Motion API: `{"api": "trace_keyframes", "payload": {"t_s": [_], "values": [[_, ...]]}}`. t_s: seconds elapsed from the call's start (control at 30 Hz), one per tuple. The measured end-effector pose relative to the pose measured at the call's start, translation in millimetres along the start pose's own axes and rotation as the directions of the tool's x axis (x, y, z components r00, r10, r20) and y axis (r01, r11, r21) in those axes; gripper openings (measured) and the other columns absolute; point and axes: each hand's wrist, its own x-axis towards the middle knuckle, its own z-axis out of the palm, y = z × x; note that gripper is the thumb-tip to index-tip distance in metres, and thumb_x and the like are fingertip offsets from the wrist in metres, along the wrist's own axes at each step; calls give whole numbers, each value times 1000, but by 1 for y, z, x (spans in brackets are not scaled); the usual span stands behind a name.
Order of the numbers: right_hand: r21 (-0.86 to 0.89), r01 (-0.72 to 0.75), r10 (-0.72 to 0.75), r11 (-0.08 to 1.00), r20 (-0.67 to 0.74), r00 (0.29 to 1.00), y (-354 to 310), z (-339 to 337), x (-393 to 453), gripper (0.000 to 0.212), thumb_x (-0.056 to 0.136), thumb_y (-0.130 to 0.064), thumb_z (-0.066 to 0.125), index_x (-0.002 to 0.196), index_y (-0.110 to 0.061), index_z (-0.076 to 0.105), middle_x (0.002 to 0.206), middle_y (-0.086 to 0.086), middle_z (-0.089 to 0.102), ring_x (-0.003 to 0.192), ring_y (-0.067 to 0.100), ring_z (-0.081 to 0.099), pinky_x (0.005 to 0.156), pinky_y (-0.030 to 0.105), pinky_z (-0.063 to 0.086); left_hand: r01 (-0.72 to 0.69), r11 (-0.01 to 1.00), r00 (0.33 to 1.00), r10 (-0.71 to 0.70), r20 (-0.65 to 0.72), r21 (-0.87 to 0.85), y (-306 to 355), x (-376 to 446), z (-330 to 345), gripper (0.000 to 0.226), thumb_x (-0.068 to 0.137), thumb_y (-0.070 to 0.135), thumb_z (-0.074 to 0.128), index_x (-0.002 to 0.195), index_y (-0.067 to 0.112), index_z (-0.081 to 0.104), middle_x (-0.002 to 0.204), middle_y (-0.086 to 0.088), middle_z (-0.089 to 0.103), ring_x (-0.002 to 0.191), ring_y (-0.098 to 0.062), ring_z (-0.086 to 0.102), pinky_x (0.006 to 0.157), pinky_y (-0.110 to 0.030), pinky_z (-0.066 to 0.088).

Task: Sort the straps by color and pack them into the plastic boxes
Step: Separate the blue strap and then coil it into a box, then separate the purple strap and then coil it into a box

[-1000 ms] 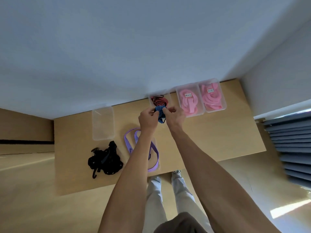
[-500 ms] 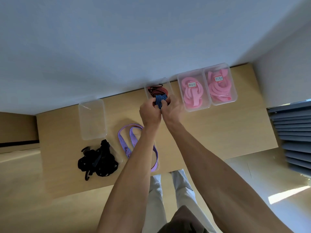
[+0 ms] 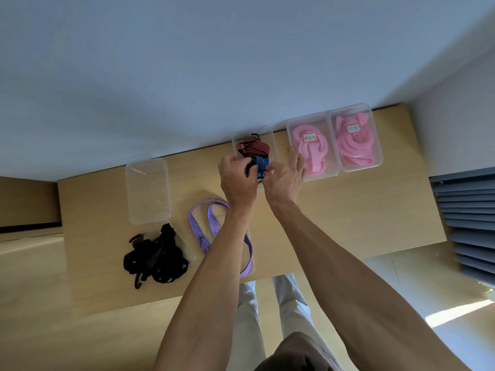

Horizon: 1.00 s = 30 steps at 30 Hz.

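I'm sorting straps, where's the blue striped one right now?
The blue strap is held between both hands at the near end of the clear box with the red strap, left of the pink boxes.

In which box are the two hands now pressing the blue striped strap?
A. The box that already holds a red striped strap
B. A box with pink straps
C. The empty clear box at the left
A: both the left hand and right hand hold the blue striped strap at the box where the red striped strap lies.

Hidden: near end of the clear box (image 3: 270,135) and part of the blue strap (image 3: 259,164), behind the fingers (image 3: 294,159). Purple strap (image 3: 199,231): middle behind the left forearm. Box labels (image 3: 310,137): writing illegible.
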Motion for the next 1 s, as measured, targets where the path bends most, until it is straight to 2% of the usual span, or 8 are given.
{"api": "trace_keyframes", "payload": {"t_s": [0.2,0.33,0.53,0.63,0.73,0.77,0.83,1.0], "values": [[-47,25,-25,999,15,1000,11,5,4,16,86,-32,72,82,-18,79,166,9,16,154,31,8,121,47,10,101,991,993,-106,56,89,-1,11,6,34,82,24,77,114,17,73,122,-10,53,118,-27,48,80,-37,50],[-167,-3,10,986,40,999,10,12,6,10,85,-27,74,76,-23,74,168,7,4,155,31,2,122,52,10,149,979,983,-163,90,139,-4,16,9,26,84,30,76,107,18,75,112,-8,54,109,-28,50,81,-40,48],[-223,-22,41,975,78,996,8,15,4,23,89,-24,61,68,-19,70,168,3,-11,155,28,-9,123,52,4,140,985,981,-152,118,99,-4,16,10,21,86,26,73,104,15,74,111,-7,55,108,-25,51,80,-37,47],[-192,-15,32,981,85,996,7,6,4,28,90,-32,60,69,-17,71,169,4,-7,155,29,-9,123,52,3,121,992,985,-125,120,40,-1,11,8,15,86,22,66,97,14,73,107,-7,56,104,-24,53,72,-31,45],[-167,-8,17,986,51,999,5,-3,7,17,86,-34,74,81,-19,73,167,13,9,154,34,-2,122,52,9,116,993,988,-119,99,36,0,8,8,14,86,22,64,94,14,73,103,-6,56,101,-24,54,68,-29,40],[-153,-9,16,988,41,999,4,-4,9,13,83,-30,78,87,-19,72,166,14,13,154,35,1,121,51,11,121,992,987,-124,98,39,-1,8,9,14,86,22,65,94,14,73,104,-5,57,101,-23,54,69,-29,39],[-133,-9,14,991,38,999,3,-3,11,24,78,-19,80,98,-21,69,165,15,14,154,36,3,120,51,14,143,988,983,-148,108,56,-4,9,11,12,86,21,66,94,14,72,106,-4,57,102,-21,55,69,-29,40],[-89,-24,26,996,25,999,-3,-2,5,47,78,2,64,117,-24,66,166,17,12,154,35,3,121,49,11,101,994,991,-103,81,29,-10,6,9,16,85,22,66,99,16,72,109,-2,58,101,-19,57,70,-28,42]]}}
